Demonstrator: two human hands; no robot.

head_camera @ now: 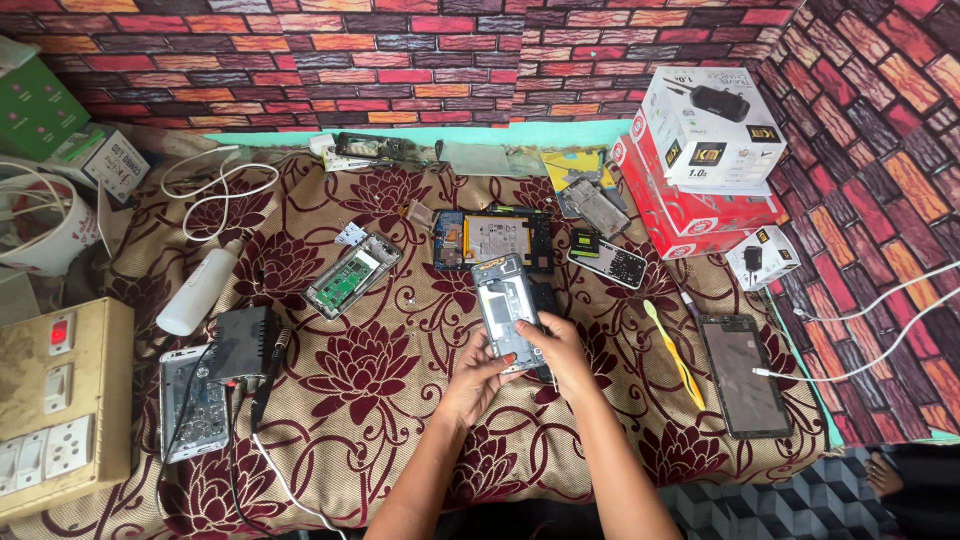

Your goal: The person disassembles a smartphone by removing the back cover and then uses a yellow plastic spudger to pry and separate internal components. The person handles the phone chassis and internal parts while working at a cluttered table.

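While gripped, one phone frame [508, 305] between two hands' fingers: left hand [478, 375], right hand [560, 350].

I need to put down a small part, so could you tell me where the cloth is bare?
Bare cloth lies between the grey box and the left hand, and right of the right hand before the yellow tool. Crowded above the held phone frame.
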